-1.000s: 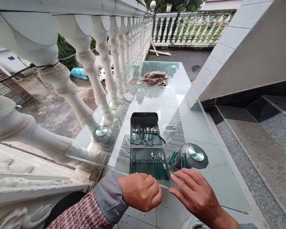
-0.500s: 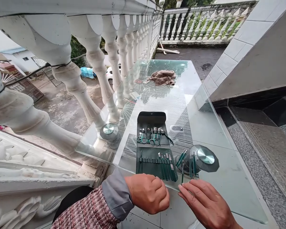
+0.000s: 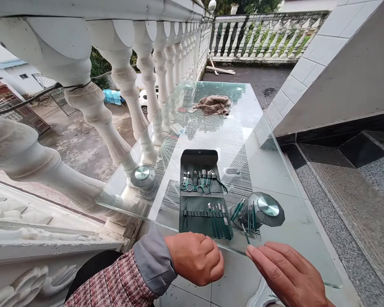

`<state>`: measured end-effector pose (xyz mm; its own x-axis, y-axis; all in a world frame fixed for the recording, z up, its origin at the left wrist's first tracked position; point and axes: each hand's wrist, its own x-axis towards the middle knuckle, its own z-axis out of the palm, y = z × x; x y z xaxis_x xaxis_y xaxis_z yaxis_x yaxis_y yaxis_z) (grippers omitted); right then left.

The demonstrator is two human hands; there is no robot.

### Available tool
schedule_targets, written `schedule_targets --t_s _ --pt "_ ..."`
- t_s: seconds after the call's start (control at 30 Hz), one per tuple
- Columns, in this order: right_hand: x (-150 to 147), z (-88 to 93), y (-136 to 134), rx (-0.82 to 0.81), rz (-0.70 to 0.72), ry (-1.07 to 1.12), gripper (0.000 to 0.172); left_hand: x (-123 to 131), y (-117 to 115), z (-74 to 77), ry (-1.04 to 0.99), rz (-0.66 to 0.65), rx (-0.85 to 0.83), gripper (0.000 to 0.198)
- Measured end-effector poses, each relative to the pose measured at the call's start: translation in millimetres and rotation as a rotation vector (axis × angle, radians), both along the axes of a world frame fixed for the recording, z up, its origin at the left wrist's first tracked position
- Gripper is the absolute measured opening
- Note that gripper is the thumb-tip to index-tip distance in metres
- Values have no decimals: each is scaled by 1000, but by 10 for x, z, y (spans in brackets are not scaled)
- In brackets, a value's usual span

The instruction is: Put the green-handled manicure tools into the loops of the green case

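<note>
An open dark green manicure case (image 3: 198, 204) lies on the glass table (image 3: 275, 170) near its front edge. Its upper row holds scissors and clippers (image 3: 198, 181); the lower row holds several slim tools (image 3: 218, 214). More loose green tools (image 3: 248, 211) lie to the right of the case, over a round metal table fitting (image 3: 266, 207). One thin green tool (image 3: 245, 233) lies slanted just ahead of my right hand (image 3: 284, 273), whose fingers are stretched out flat, tips almost on it. My left hand (image 3: 194, 258) is a closed fist at the glass edge below the case.
A white balustrade (image 3: 115, 85) runs close along the table's left side. A tiled wall (image 3: 323, 64) rises on the right. On the glass are a second metal fitting (image 3: 142, 174), a small oval object (image 3: 232, 172), a card (image 3: 177, 128) and a brown cloth (image 3: 213, 104) far back.
My right hand has drawn back toward the lower right. The thin green tool in front of it now lies slanted on the glass. My left fist has stayed put.
</note>
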<state>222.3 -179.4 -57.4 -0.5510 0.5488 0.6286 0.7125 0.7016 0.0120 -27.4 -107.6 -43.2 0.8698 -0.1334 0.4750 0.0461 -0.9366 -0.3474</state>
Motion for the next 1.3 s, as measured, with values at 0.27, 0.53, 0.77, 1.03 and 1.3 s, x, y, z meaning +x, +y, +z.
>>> schedule_targets --t_s 0.27,0.53,0.77,1.03,1.3 --pt "-353 7 80 -43 134 111 36 25 9 44 -93 -112 17 19" --pt "-527 -96 222 -61 218 145 35 14 27 6 -202 -223 50 18" --pt "-559 -99 224 -54 219 145 34 3 11 -8 -88 -221 52 16" --pt "-555 -110 231 -33 205 103 32 -5 7 -20 -56 -213 45 16" --pt "-694 -132 287 -90 91 180 26 -6 5 -47 -40 -218 44 15"
